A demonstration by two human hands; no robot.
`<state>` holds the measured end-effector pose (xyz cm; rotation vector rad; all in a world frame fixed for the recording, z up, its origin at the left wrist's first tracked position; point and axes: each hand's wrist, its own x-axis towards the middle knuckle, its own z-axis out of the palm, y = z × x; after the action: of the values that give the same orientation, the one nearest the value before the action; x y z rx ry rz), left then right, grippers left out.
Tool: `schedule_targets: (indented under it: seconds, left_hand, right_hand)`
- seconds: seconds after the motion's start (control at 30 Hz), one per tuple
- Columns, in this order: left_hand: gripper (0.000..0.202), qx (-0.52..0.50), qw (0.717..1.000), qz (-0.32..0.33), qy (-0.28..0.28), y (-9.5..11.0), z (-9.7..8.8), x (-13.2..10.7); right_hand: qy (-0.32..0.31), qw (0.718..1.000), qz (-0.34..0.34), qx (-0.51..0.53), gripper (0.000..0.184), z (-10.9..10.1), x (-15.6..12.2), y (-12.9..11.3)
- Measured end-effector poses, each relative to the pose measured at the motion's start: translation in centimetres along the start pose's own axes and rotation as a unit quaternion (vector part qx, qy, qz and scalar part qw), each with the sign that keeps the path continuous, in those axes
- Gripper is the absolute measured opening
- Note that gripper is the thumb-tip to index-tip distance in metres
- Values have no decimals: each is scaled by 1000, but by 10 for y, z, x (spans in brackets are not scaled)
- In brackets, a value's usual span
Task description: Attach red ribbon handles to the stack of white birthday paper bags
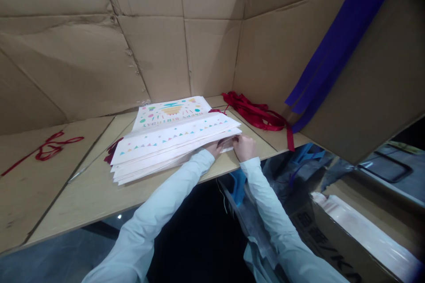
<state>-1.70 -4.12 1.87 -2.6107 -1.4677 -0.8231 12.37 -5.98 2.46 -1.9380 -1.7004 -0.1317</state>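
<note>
A stack of flat white paper bags (172,139) printed with coloured triangles and dots lies on the wooden table (83,185). My left hand (214,147) is at the stack's right front corner, fingers tucked under the sheets. My right hand (245,147) is beside it, fingers curled round the same corner of the stack. Both sleeves are pale blue. A dark red ribbon end (111,152) sticks out under the stack's left side.
A heap of red ribbons (257,112) lies at the back right of the table. A loose red ribbon (49,148) lies at the left. Cardboard walls (159,44) enclose the table. Purple strips (332,53) hang at right. Boxes (348,239) stand below right.
</note>
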Motion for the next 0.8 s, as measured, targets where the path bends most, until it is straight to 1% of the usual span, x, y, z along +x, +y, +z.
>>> schedule_targets:
  seconds: [0.13, 0.23, 0.3, 0.4, 0.5, 0.57, 0.63, 0.73, 0.8]
  left_hand:
    - [42, 0, 1000, 4, 5, -3, 4, 0]
    - [42, -2, 1000, 4, 8, -5, 6, 0]
    - [42, -9, 1000, 6, 1, -5, 6, 1]
    - [43, -21, 1000, -2, -22, -5, 6, 2]
    - [47, -23, 999, -5, -32, -5, 6, 2]
    - [47, -21, 999, 1, -29, -5, 6, 2]
    - [42, -20, 1000, 10, -21, -6, 7, 2]
    - [38, -16, 1000, 20, -16, -6, 6, 2]
    - [38, -7, 1000, 12, -22, -5, 5, 2]
  right_hand:
    - [-12, 999, 21, 42, 29, 3, 3, 4]
    - [-33, 992, 27, 122, 32, 10, 11, 13]
    - [-46, 981, 23, 189, 33, 17, 16, 20]
    - [-59, 956, 27, 285, 32, 28, 22, 29]
    - [-64, 932, 36, 354, 32, 35, 25, 33]
    - [-65, 921, 42, 382, 32, 36, 25, 32]
    - [-64, 915, 42, 396, 32, 37, 24, 31]
    - [-48, 914, 47, 399, 36, 39, 25, 32]
    - [-31, 917, 56, 394, 41, 42, 26, 34]
